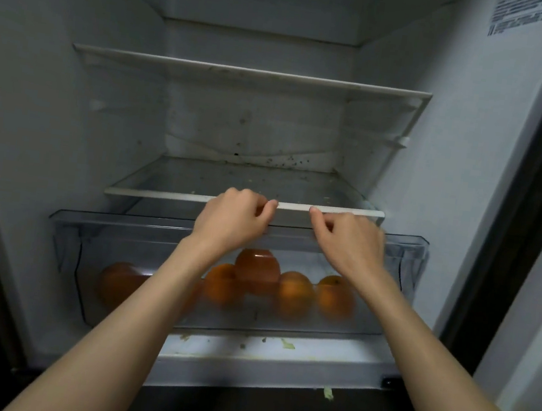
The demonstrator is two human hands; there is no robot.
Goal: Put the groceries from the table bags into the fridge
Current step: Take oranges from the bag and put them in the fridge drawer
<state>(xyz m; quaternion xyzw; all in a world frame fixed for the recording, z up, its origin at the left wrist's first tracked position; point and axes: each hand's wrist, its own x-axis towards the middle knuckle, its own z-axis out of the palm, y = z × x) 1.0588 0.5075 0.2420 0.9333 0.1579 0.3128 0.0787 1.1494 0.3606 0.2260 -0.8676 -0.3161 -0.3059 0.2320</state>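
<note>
A: Where were the oranges (293, 293)?
B: In the clear drawer (66, 217), under the lower shelf (296, 206) of the fridge (475, 145).
A: And each grip?
B: The left hand (234, 218) curled, pinching that shelf's front edge; the right hand (347, 238), beside it, pinched likewise.

The oranges (293, 293) in the clear crisper drawer (69, 225) are smeared by motion blur, and the left forearm hides part of them. Both hands' fingertips curl out of sight near the glass shelf's front rim (161, 194). The wall label (516, 15) is cut by the top edge, unreadable.
</note>
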